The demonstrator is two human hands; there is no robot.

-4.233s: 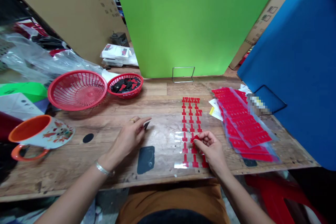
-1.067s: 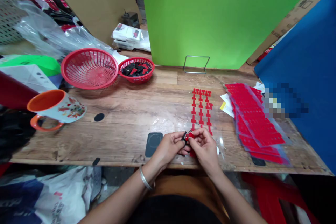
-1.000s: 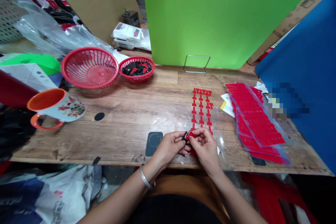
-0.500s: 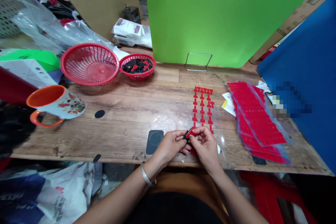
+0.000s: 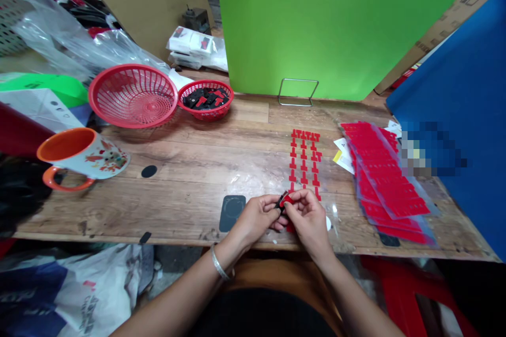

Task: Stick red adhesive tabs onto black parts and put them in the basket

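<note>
My left hand [image 5: 256, 217] and my right hand [image 5: 310, 218] meet over the near edge of the wooden table [image 5: 197, 179]. Between their fingertips they pinch a small black part [image 5: 281, 201] with a red sticker [image 5: 288, 199] on it. Just beyond the hands lies a clear sheet with rows of red T-shaped stickers [image 5: 303, 160]. A dark square pad [image 5: 232, 211] lies left of my left hand.
A big red basket [image 5: 132, 96] and a smaller red basket [image 5: 205, 100] holding black and red parts stand at the far left. An orange-rimmed mug [image 5: 81, 158] lies near the left edge. Stacked red sticker sheets [image 5: 381, 181] lie at the right. A green board [image 5: 316, 21] stands behind.
Four seconds ago the hands were apart, the left on a black part, the right picking a sticker from the sheet. They now meet; over the last second they hardly moved.
</note>
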